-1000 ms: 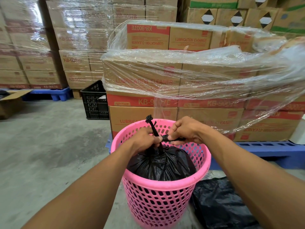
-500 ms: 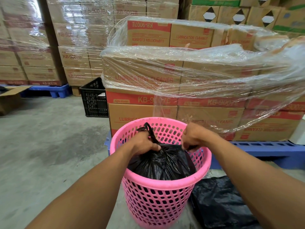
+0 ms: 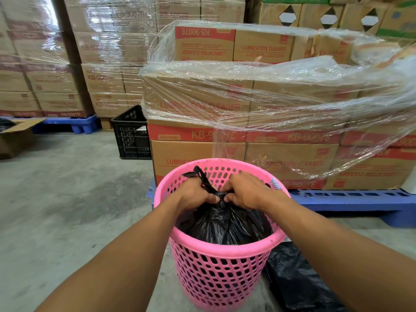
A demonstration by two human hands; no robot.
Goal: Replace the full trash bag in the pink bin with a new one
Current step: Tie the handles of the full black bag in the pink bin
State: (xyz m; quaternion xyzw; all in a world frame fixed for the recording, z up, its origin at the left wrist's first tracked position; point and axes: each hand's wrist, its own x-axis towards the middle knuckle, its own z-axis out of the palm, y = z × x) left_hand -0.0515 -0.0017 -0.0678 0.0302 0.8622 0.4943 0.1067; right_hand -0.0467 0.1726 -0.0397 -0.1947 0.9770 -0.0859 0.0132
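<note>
Both hands, left (image 3: 195,194) and right (image 3: 245,192), grip the bag (image 3: 225,224) neck in the bin (image 3: 216,273) on grey concrete floor (image 3: 67,199); wrapped boxes (image 3: 225,97) stand far behind.

Read "LUBRICATION CLEANER" in red on the upper right carton (image 3: 263,47) of the wrapped stack; same words, upside down, with "KB-9007E" on the carton to its left (image 3: 204,45). Read "LUBRICATION CLEANER" again through the film on the middle carton (image 3: 199,102). Made out "KB-9007B" on a far-left carton (image 3: 67,110). Smaller print too blurred to read.
</note>
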